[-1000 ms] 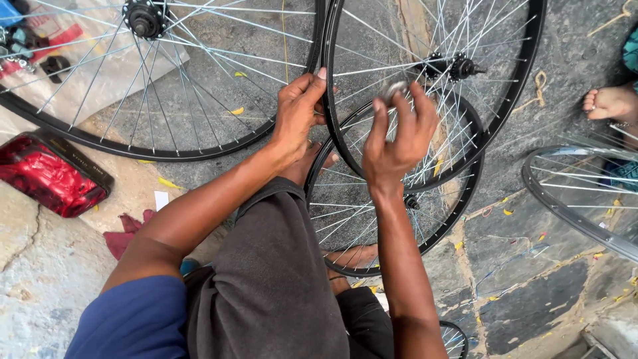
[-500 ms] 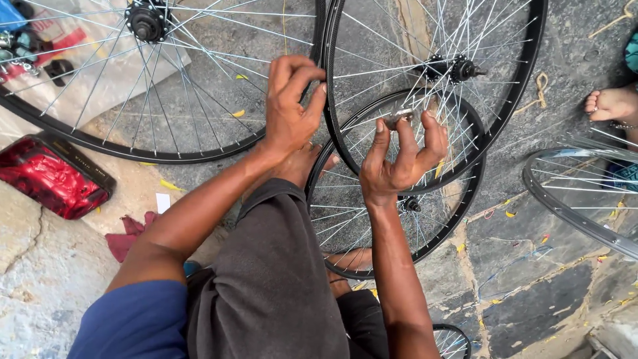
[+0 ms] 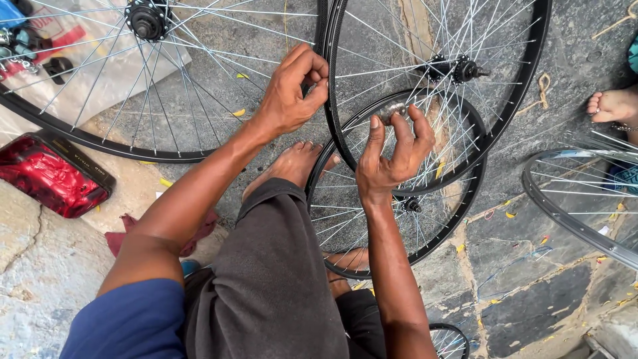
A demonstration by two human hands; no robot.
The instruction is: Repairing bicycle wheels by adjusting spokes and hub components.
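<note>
I sit on a stone floor with bicycle wheels around me. My left hand [image 3: 292,90] is curled on the black rim of a large spoked wheel [image 3: 512,100] standing in front of me. My right hand [image 3: 393,156] is raised before the spokes, fingertips pinched on a small silver metal part [image 3: 393,108]. A smaller black wheel [image 3: 432,239] lies behind the large one, its hub by my right wrist. My bare foot [image 3: 292,166] rests between the wheels.
Another large spoked wheel [image 3: 100,133] with a black hub lies at upper left over a white sheet. A red shiny packet [image 3: 46,176] sits at left. A silver rim [image 3: 571,213] and another person's bare foot [image 3: 615,106] are at right.
My left hand shifted from spread fingers on the rim to a curled grip at its edge. My right hand lowered slightly and now pinches the small silver part more clearly.
</note>
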